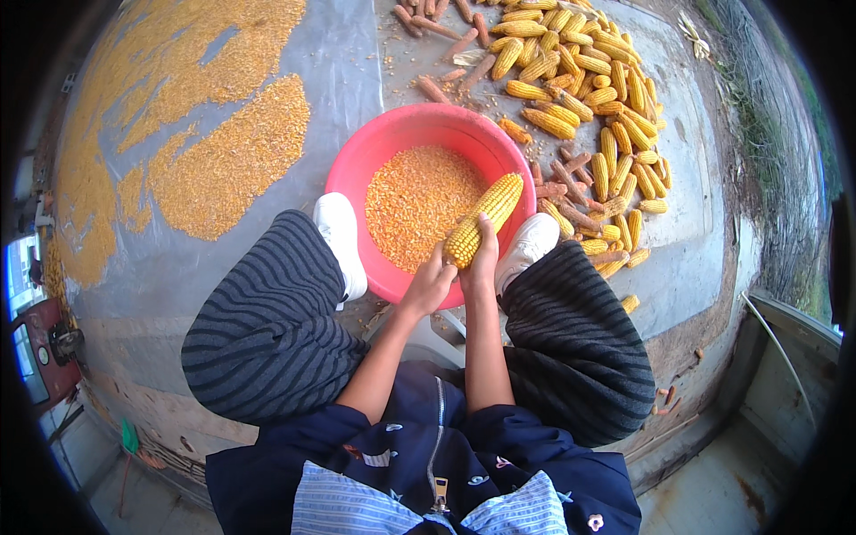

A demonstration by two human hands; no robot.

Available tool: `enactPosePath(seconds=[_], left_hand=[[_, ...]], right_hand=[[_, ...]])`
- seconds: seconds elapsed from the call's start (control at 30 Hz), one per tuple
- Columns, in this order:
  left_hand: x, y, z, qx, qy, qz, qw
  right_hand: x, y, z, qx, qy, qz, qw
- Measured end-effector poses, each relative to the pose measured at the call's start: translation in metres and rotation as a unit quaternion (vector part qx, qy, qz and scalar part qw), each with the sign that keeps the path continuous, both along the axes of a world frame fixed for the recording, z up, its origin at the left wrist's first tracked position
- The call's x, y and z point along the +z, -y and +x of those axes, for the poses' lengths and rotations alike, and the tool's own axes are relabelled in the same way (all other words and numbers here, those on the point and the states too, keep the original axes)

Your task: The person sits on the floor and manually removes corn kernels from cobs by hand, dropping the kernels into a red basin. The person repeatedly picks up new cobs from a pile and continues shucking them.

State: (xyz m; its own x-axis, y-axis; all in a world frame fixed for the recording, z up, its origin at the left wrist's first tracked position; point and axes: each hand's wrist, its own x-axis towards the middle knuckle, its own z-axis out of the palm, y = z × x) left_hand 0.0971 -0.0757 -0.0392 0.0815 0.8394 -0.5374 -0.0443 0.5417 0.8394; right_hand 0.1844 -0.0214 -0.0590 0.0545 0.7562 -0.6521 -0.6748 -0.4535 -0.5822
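Both my hands hold one ear of yellow corn (487, 217) over the right front part of a red plastic basin (414, 124). The ear slants up to the right, and its rows look full of kernels. My left hand (430, 281) grips the ear's lower end. My right hand (483, 251) wraps its right side, with the thumb lying on the kernels. Loose corn kernels (418, 200) cover the bottom of the basin, which stands between my white shoes. My palms and some fingers are hidden under the ear.
A heap of unshelled corn ears (602, 87) lies to the right. Bare reddish cobs (568, 184) lie beside the basin, with more cobs (458, 43) beyond it. Shelled kernels (234, 160) spread over a plastic sheet (334, 80) at the left. A low ledge (782, 334) borders the right side.
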Motion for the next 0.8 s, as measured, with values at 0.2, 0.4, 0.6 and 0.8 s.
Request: enactPosePath(seconds=[0.2, 0.4, 0.6, 0.8], left_hand=[[-0.007, 0.004, 0.001, -0.017, -0.146, 0.161, 0.976], [0.001, 0.002, -0.001, -0.046, -0.224, 0.132, 0.964], [0.003, 0.001, 0.002, -0.043, -0.285, 0.142, 0.947], [0.004, 0.0, 0.004, -0.037, -0.284, 0.154, 0.946]], right_hand=[[-0.002, 0.0, 0.0, 0.014, -0.01, 0.003, 1.0], [0.0, 0.0, 0.001, 0.039, 0.014, 0.017, 0.999], [0.003, 0.0, 0.001, 0.066, 0.026, 0.005, 0.997], [0.0, 0.002, 0.0, 0.042, 0.001, 0.027, 0.999]])
